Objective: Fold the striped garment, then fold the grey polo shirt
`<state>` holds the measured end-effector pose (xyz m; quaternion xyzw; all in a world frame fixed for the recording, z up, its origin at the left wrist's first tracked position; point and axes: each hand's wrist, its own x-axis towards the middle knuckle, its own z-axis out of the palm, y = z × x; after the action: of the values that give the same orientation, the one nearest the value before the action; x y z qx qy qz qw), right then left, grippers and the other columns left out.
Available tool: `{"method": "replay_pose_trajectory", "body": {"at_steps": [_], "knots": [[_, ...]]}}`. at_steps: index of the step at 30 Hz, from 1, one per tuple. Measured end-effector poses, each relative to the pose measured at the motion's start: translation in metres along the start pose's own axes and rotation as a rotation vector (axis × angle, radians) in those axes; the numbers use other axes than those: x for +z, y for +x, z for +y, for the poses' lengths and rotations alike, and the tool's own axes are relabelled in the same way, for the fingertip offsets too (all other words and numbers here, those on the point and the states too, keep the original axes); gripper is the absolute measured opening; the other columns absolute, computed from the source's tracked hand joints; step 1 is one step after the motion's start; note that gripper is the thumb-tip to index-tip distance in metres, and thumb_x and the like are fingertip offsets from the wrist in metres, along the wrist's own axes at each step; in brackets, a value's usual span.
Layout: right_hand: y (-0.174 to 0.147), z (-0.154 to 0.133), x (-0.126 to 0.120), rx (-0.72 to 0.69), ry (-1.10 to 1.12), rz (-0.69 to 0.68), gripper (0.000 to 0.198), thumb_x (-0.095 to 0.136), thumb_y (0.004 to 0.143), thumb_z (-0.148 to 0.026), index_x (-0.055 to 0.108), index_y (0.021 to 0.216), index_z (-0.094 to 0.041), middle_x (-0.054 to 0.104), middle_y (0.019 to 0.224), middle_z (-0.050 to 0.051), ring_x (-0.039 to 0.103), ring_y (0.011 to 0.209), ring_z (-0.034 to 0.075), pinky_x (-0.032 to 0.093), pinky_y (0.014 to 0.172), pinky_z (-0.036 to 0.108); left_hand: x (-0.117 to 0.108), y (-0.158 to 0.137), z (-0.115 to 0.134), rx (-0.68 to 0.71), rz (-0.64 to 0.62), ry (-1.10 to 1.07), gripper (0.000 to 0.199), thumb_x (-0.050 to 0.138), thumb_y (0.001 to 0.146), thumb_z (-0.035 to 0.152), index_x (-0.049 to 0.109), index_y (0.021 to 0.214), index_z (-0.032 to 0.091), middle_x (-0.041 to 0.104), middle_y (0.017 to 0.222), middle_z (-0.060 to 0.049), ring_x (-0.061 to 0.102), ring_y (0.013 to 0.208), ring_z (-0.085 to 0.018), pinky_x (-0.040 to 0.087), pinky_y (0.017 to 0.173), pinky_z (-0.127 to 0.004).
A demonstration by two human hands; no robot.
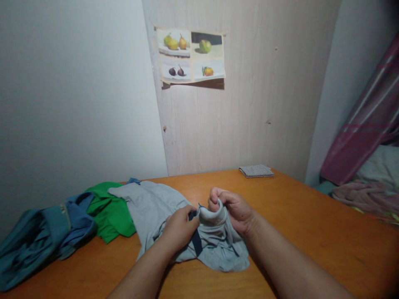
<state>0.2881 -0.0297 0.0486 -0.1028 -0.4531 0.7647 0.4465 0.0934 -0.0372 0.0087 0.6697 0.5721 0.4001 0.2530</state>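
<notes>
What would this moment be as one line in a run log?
left hand: holding light-grey fabric garment near its dark strip; right hand: holding same garment; left side: crumpled bright-green fabric; surface: orange wooden table

The single view looks out from the person's head, above the near side of the orange table [299, 220], facing forward and somewhat down toward the pale wall panel [243, 128] beyond. It takes in the left hand [181, 227] and right hand [235, 209] close by, below centre, with the wall farther off; the dim right edge, by the pink drape [355, 128], is hard to judge for depth.
</notes>
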Motion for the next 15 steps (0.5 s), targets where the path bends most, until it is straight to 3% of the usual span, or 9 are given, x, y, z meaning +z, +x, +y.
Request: {"method": "replay_pose_trajectory", "body": {"at_steps": [4,7,11,13,15], "knots": [[0.005,-0.009,-0.015,-0.123,0.070,0.179,0.010,0.059,0.065,-0.013,0.057,0.072,-0.019,0.052,0.057,-0.004,0.044,0.051,0.011,0.036,0.052,0.023,-0.009,0.007,0.001,-0.064,0.097,-0.292,0.012,0.055,0.069,0.027,0.062,0.077,0.021,0.064,0.067,0.001,0.060,0.065,-0.017,0.043,0.060,-0.026],[0.009,-0.017,-0.034,-0.226,0.075,0.353,0.013,0.061,0.061,-0.013,0.055,0.069,-0.021,0.050,0.059,-0.006,0.046,0.054,0.011,0.040,0.057,0.024,-0.023,0.008,0.007,-0.142,0.215,-0.623,0.012,0.060,0.066,0.026,0.057,0.076,0.020,0.059,0.063,0.005,0.056,0.061,-0.014,0.044,0.059,-0.025],[0.014,-0.019,-0.060,-0.336,-0.048,0.490,0.012,0.061,0.059,-0.015,0.055,0.066,-0.021,0.051,0.062,-0.005,0.048,0.058,0.013,0.043,0.060,0.027,-0.039,0.008,0.017,-0.169,0.309,-0.947,0.019,0.067,0.058,0.020,0.053,0.071,0.019,0.058,0.064,0.006,0.054,0.061,-0.011,0.044,0.060,-0.021],[0.017,-0.018,-0.070,-0.377,-0.091,0.554,0.013,0.061,0.057,-0.014,0.057,0.066,-0.022,0.051,0.063,-0.005,0.048,0.059,0.014,0.043,0.060,0.028,-0.044,0.009,0.020,-0.170,0.329,-1.022,0.023,0.066,0.057,0.017,0.057,0.078,0.017,0.061,0.069,0.005,0.057,0.064,-0.010,0.045,0.061,-0.020],[0.018,-0.017,-0.078,-0.406,-0.100,0.618,0.015,0.061,0.055,-0.013,0.059,0.067,-0.022,0.053,0.064,-0.004,0.048,0.060,0.014,0.043,0.059,0.028,-0.047,0.009,0.022,-0.184,0.362,-1.035,0.040,0.065,0.058,0.015,0.062,0.098,0.017,0.064,0.072,0.005,0.060,0.065,-0.011,0.047,0.063,-0.021]]}}
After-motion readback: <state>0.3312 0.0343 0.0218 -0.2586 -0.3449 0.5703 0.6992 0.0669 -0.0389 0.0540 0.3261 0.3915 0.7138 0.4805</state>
